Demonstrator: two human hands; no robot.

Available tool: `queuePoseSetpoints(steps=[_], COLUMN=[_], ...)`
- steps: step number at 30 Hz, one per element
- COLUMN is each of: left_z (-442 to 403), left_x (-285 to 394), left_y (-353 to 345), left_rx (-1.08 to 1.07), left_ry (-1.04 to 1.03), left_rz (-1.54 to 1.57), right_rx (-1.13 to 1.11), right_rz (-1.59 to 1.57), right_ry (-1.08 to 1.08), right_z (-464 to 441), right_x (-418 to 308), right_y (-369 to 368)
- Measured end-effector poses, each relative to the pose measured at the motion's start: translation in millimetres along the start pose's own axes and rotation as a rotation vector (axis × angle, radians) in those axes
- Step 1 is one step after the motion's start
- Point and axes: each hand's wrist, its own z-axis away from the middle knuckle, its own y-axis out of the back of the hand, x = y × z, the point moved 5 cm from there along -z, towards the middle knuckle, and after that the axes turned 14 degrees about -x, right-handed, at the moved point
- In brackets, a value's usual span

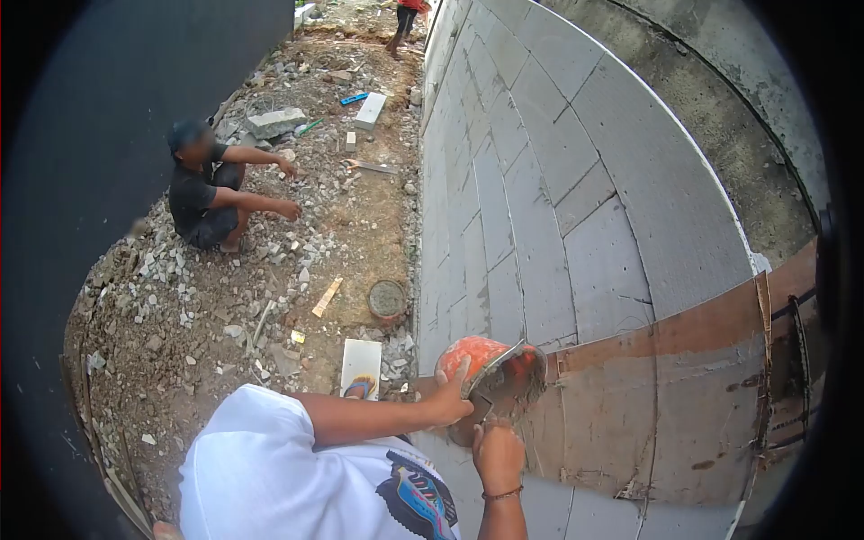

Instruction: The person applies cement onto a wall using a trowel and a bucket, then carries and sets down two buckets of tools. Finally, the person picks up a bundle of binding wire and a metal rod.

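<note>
My left hand (449, 401) grips the side of an orange bucket (471, 354), thumb near its rim. The bucket is tilted on its side by the wall, and its inside is coated with grey mortar. My right hand (499, 457), with a bracelet at the wrist, is closed round the handle of a trowel (483, 408). The trowel's blade reaches into the bucket mouth and is partly hidden there. Beside both hands rises a wall of light grey blocks (603, 261) with thin joints. A brown board-like strip (684, 405) lies against the wall right of the bucket.
A person (205, 193) squats on the rubble at left; another person (407, 20) is far back. On the ground are a mortar-filled bucket (387, 299), a handsaw (371, 166), a white block (370, 111), a blue level (355, 98) and a wood piece (327, 297). A dark wall (117, 117) borders the left.
</note>
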Motion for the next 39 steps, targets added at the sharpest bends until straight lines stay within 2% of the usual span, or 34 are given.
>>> queuePoseSetpoints(steps=[3, 5, 7, 9, 10, 12, 13, 14, 16, 17, 19, 20, 22, 23, 25, 27, 29, 30, 33, 35, 37, 38, 39], left_z=[5, 12, -3, -9, -9, -8, -7, -7, -17, -21, -28, -30, -20, -13, 2, 9, 10, -4, -8, -1, 11, 13, 11], left_x=[2, 1, -26, -42, -46, -50, -55, -61, -83, -91, -103, -106, -87, -73, -46, -29, -20, -33, -36, -34, -30, -34, -32], left_y=[2, 11, 16, 16, 19, 26, 30, 34, 39, 41, 42, 43, 43, 41, 36, 29, 17, 12, 27, 33, 36, 35, 31], left_rx=[0.060, 0.027, 0.045, 0.058, 0.110, 0.160, 0.166, 0.171, 0.195, 0.220, 0.238, 0.258, 0.239, 0.228, 0.181, 0.135, 0.065, 0.136, 0.137, 0.189, 0.222, 0.241, 0.245], left_ry=[-0.019, 0.020, -0.048, -0.102, -0.097, -0.096, -0.020, 0.055, 0.034, 0.018, 0.017, 0.015, 0.052, 0.083, 0.090, 0.102, 0.070, 0.008, 0.024, 0.011, 0.007, 0.015, 0.005], left_rz=[0.014, 0.248, 0.311, 0.382, 0.380, 0.368, 0.384, 0.399, 0.397, 0.403, 0.381, 0.363, 0.302, 0.252, 0.229, 0.216, 0.071, -0.025, 0.115, 0.060, -0.021, -0.008, -0.113], right_rx=[0.103, -0.227, -0.189, 0.119, 0.081, 0.150, 0.221, 0.229, 0.377, 0.381, 0.813, 0.815, 0.492, 0.496, 0.060, -0.080, -0.077, -0.062, -0.205, -0.180, 0.106, -0.016, -0.023], right_rz=[-0.106, -0.126, -0.218, -0.473, -0.714, -0.768, -0.818, -0.822, -0.819, -0.822, -0.555, -0.559, -0.717, -0.723, -0.431, -0.382, -0.257, -0.129, 0.034, 0.061, -0.056, -0.086, -0.077], right_ry=[-0.112, -0.078, -0.054, 0.000, -0.112, -0.183, -0.253, -0.253, -0.275, -0.278, -0.117, -0.122, -0.032, -0.036, 0.143, -0.053, -0.056, -0.055, 0.130, 0.181, 0.030, -0.078, -0.052], right_z=[-2, 4, 24, 45, 54, 67, 74, 77, 88, 89, 105, 100, 68, 58, 17, -29, -62, -73, -37, -34, -45, -60, -68], right_x=[43, 52, 58, 75, 83, 92, 101, 103, 100, 84, 49, 49, 46, 52, 50, 59, 46, 37, -27, -19, 9, 26, 25], right_y=[-5, -26, -27, -25, -26, -30, -34, -39, -46, -35, 7, 4, -25, -28, -42, -61, -66, -65, -33, -29, -17, -31, -47])
